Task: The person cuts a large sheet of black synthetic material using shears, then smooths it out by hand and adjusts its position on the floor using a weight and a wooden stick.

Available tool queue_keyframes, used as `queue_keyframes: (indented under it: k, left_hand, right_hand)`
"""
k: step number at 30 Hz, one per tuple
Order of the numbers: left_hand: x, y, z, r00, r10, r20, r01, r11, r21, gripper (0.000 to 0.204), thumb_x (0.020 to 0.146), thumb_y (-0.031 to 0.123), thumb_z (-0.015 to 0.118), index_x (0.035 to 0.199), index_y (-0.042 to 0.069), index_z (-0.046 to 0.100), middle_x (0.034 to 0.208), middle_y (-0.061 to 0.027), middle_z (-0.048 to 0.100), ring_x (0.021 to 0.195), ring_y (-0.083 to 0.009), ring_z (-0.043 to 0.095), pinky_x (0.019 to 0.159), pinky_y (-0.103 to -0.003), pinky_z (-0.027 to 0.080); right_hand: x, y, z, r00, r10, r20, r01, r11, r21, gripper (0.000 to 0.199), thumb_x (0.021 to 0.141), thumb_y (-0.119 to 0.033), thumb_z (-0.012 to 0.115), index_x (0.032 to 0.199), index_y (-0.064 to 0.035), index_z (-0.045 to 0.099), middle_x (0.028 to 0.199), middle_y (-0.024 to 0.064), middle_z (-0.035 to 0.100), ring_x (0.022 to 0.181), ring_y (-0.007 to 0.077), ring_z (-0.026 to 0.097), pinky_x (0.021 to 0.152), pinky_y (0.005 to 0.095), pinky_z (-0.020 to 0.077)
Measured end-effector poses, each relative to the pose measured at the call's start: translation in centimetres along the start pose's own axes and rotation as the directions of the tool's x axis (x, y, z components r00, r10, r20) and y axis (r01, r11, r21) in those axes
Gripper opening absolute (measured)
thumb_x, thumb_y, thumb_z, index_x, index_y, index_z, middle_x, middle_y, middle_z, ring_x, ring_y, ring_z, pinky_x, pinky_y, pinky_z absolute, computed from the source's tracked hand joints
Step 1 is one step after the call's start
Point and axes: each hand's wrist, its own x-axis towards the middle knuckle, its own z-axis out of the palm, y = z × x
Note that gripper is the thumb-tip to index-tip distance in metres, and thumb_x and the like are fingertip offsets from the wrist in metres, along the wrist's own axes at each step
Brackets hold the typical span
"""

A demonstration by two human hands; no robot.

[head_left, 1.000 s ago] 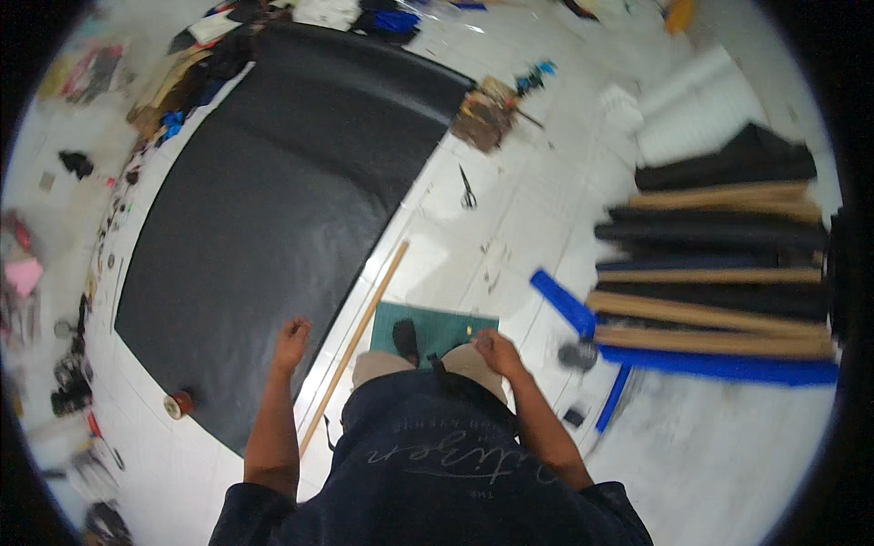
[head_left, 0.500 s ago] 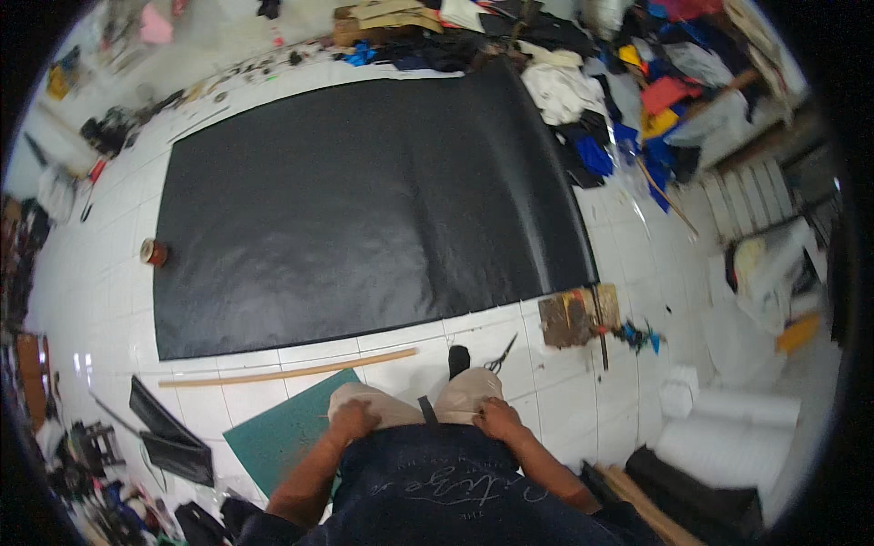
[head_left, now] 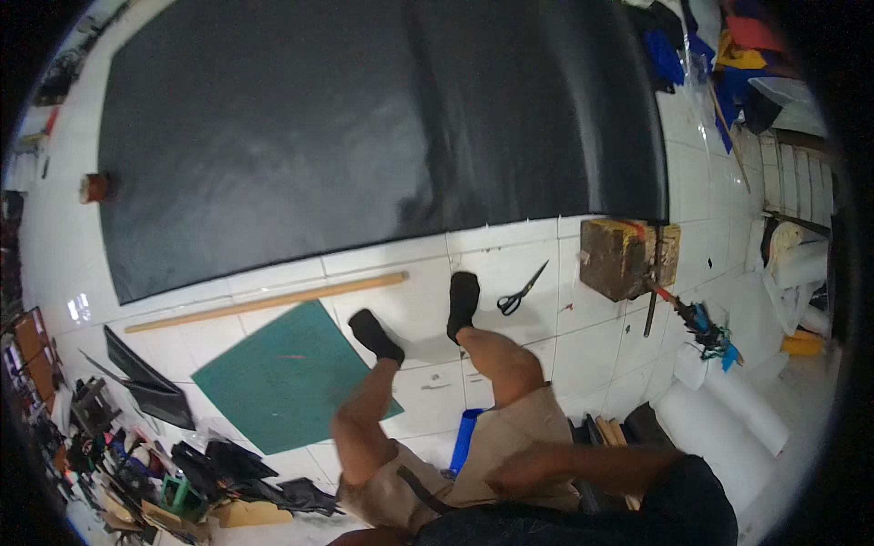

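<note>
My right hand is smeared by motion over the tan shorts at my thigh; its fingers cannot be made out. Only a bit of my left arm shows at the lower edge, and my left hand is out of sight. In front of my feet lies a large black sheet spread on the white tiles. A pair of black scissors rests right of my right foot. To the left are a long wooden strip and a green cutting mat.
A worn wooden block stands by the sheet's near right corner. A brownish can is at its left edge. White rolls lie at right. A black folded piece and scattered scraps lie at lower left. Something blue lies behind my legs.
My view has tilted down and closer, so my legs and black-socked feet now show. My left hand has dropped out of view. The right hand has moved lower over the shorts.
</note>
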Motion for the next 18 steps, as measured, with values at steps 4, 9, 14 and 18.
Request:
queue_keyframes:
  k: [4,9,14,18]
  left_hand:
    - [13.2,1.0,-13.5,0.892,-0.017,-0.452,0.108,0.978,0.177,0.046,0.085,0.027,0.063,0.122,0.001,0.057,0.122,-0.0226,0.057,0.121,-0.037,0.051,0.104,-0.045,0.039]
    - [20.5,-8.2,-19.1,0.872,0.091,-0.481,0.039,0.967,0.254,0.047,0.08,0.025,0.071,0.12,0.002,0.059,0.112,-0.0196,0.062,0.106,-0.0375,0.059,0.091,-0.046,0.046]
    - [22.2,-11.6,-21.7,0.972,0.046,-0.231,-0.056,0.998,-0.038,0.048,0.079,0.021,0.074,0.12,0.002,0.059,0.102,-0.0176,0.065,0.09,-0.0316,0.065,0.082,-0.041,0.051]
    - [22.3,-11.7,-23.1,0.94,0.01,-0.341,-0.023,0.999,-0.035,0.048,0.079,0.017,0.075,0.121,0.001,0.059,0.098,-0.0159,0.065,0.086,-0.0261,0.065,0.079,-0.037,0.052]
  right_hand:
    - [3.4,15.6,-22.7,0.642,-0.039,-0.766,-0.295,0.909,-0.294,0.036,0.095,-0.033,0.051,0.118,-0.0065,0.06,0.113,0.0188,0.063,0.101,0.0347,0.061,0.086,0.0456,0.0482]
    - [10.0,26.1,-39.5,0.234,-0.104,-0.967,-0.557,0.801,-0.221,0.049,0.093,-0.04,0.057,0.135,-0.015,0.052,0.139,0.0155,0.049,0.128,0.0325,0.047,0.106,0.0443,0.0381]
    - [16.6,29.7,-44.7,0.244,-0.464,-0.852,-0.696,0.527,-0.487,0.068,0.092,-0.061,0.047,0.148,-0.0249,0.036,0.154,0.0133,0.028,0.144,0.0349,0.021,0.117,0.0529,0.0166]
    - [18.0,28.6,-49.3,0.283,-0.628,-0.725,-0.672,0.41,-0.616,0.072,0.091,-0.067,0.041,0.15,-0.0265,0.032,0.158,0.0107,0.021,0.147,0.0346,0.013,0.119,0.054,0.0098]
